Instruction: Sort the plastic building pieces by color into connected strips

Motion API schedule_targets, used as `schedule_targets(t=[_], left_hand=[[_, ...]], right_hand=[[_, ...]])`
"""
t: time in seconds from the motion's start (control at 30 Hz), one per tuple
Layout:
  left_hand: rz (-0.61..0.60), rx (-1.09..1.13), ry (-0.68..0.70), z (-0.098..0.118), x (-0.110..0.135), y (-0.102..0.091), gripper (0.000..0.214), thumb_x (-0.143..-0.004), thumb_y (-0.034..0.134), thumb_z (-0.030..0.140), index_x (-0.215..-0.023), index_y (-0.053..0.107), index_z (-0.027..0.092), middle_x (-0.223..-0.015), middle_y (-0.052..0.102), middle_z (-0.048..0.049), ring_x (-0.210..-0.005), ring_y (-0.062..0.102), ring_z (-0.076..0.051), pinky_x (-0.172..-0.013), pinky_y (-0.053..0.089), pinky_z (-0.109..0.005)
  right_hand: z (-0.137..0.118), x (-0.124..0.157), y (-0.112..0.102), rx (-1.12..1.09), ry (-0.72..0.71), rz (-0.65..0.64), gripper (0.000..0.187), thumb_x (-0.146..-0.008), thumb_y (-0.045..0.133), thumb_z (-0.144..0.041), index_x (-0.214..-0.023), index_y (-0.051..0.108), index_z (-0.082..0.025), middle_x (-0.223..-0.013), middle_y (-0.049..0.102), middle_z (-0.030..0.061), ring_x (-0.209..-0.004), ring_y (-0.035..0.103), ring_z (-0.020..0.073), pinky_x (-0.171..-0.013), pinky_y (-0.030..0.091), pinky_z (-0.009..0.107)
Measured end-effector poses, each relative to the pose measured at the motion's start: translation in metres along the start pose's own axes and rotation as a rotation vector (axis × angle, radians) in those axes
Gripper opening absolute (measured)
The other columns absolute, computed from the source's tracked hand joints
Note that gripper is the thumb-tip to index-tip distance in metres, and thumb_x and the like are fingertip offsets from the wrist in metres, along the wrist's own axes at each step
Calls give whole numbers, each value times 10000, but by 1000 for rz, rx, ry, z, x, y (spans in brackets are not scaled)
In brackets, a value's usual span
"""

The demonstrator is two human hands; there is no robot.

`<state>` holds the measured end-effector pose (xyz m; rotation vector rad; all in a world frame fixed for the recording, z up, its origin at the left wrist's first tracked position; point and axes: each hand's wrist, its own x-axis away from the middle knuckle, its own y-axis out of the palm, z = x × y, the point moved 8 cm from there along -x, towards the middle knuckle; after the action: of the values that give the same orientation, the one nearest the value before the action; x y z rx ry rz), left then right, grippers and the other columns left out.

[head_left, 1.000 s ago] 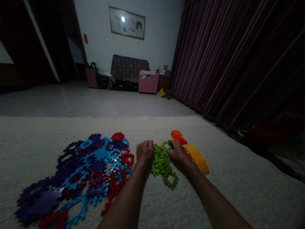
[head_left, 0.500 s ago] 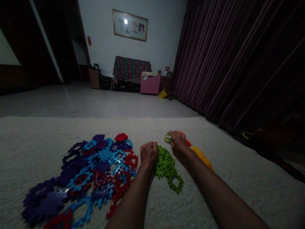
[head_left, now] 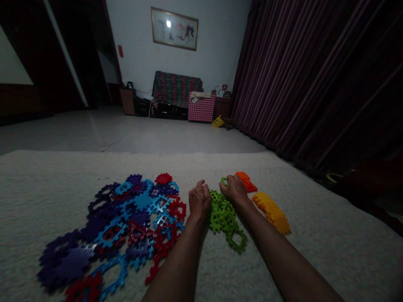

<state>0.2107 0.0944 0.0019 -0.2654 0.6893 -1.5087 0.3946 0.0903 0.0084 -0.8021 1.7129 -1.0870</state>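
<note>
My left hand (head_left: 200,200) rests at the left edge of a pile of green interlocking plastic pieces (head_left: 222,214), its fingers curled. Whatever lies inside those fingers is hidden from view. Beyond the pile, my right hand (head_left: 234,189) is closed on a light green toothed piece (head_left: 224,180), which shows only partly past the fingertips. Just right of that hand lie some orange pieces (head_left: 247,181). A row of yellow pieces (head_left: 271,213) leans together beside my right forearm.
A wide heap of purple, blue and red toothed pieces (head_left: 138,222) spreads over the pale textured cover (head_left: 315,251) on the left. Past the cover's far edge are a tiled floor (head_left: 157,136), a low cabinet with draped cloths and a dark curtain (head_left: 283,84) on the right.
My right hand has drawn slightly back toward the green pile, uncovering more of the orange pieces. My left hand's fingers have loosened a little. The whole view has shifted slightly.
</note>
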Motion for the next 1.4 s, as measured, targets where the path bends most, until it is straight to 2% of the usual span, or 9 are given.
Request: schedule_targets(t=[0.23,0.4,0.57,0.7,0.9,1.07,1.23,1.3,1.4], left_hand=[[-7,42,-50,-5,-3,1,449,-929,351,178,-1318,557,91,-953,754,-126,-948,693,-208,-887,467,-289],[-18,14,-35,-6,-3,2,466,-905,358,131,-1330,544,89,-922,755,-118,-908,698,-199,-859,472,-276],[-18,-45,-19,-4,-2,3,464,-902,370,143,-1324,559,100,-929,752,-122,-902,695,-205,-867,468,-279],[-14,-95,-3,-3,-1,3,458,-901,383,154,-1318,567,109,-924,750,-115,-908,693,-207,-889,458,-284],[-12,-112,4,-2,-1,4,456,-895,391,145,-1310,577,111,-917,748,-120,-900,692,-214,-887,454,-291],[-14,-105,8,0,0,4,452,-897,392,148,-1307,578,105,-897,747,-119,-895,693,-215,-899,449,-297],[-11,-100,19,1,0,2,444,-887,404,137,-1288,591,104,-872,747,-110,-887,694,-211,-901,447,-292],[-15,-104,20,2,0,2,444,-885,405,132,-1287,592,106,-863,746,-105,-881,694,-206,-897,447,-287],[-20,-106,18,2,1,2,445,-888,403,137,-1290,590,101,-867,747,-104,-881,695,-207,-897,450,-288]], right_hand=[[-6,-10,3,-42,-77,-12,310,-802,589,-220,-1080,681,-120,-1105,642,177,-1009,609,266,-894,455,353],[-8,3,-14,-296,-176,40,288,-826,511,-201,-1033,700,-139,-1058,682,130,-984,623,221,-915,462,335],[-8,30,-15,-584,-216,-140,252,-760,539,-231,-925,725,-190,-931,721,59,-867,657,202,-803,512,323],[-7,38,-17,-630,-231,-156,269,-681,540,-196,-871,729,-189,-911,720,49,-874,647,203,-814,505,323],[-7,37,-15,-639,-234,-212,251,-614,526,-202,-803,690,-183,-793,668,20,-738,599,167,-689,472,268],[4,34,-8,-792,-147,-221,234,-614,527,-243,-793,668,-190,-681,627,-16,-647,563,147,-599,438,244],[31,26,1,-935,91,-107,285,-645,550,-304,-878,664,-184,-656,633,-14,-584,577,157,-548,442,259],[42,26,0,-875,165,-19,300,-678,536,-306,-917,664,-177,-716,666,14,-626,613,173,-575,466,274],[47,27,-10,-576,159,52,267,-720,547,-285,-914,682,-161,-774,694,59,-719,645,202,-672,486,303]])
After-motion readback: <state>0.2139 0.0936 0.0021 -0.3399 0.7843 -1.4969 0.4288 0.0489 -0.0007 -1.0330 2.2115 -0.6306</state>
